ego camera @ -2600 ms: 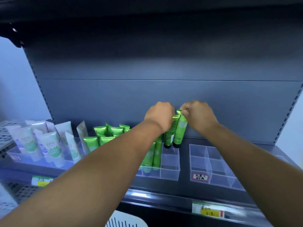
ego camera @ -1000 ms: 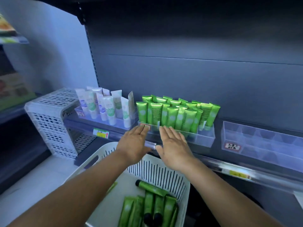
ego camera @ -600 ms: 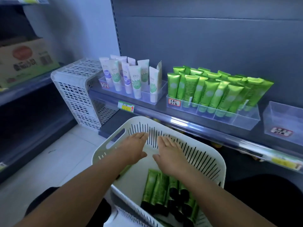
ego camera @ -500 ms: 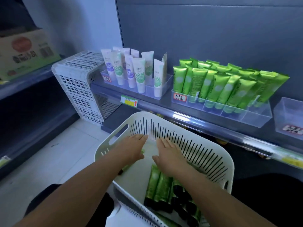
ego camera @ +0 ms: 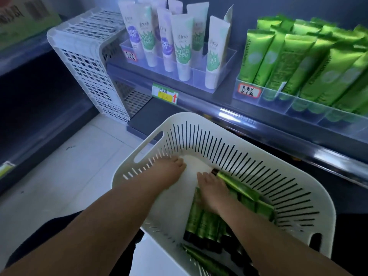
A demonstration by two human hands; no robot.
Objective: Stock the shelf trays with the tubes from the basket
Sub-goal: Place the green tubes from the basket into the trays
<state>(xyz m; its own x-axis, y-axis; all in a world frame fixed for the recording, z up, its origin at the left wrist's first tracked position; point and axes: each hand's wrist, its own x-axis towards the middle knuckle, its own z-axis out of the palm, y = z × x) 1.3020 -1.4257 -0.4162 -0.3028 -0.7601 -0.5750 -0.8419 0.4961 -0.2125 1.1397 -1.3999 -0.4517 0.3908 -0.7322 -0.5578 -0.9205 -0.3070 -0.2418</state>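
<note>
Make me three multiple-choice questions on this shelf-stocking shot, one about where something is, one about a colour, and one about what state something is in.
1. Where are both hands?
A. On the shelf tray
B. Inside the white basket
C. On the floor

2. What colour are the tubes lying in the basket?
A. Green
B. Red
C. White

3. What state is the right hand in?
A. Lifting a tube clear of the basket
B. Gripping the basket's handle slot
C. Lying on the tubes, none lifted yet

Answers:
1. B, the left hand and right hand both sit within the rim of the white basket.
2. A, the tubes in the basket are green with dark caps.
3. C, the right hand lies over the pile, and every tube lies in the basket.
</note>
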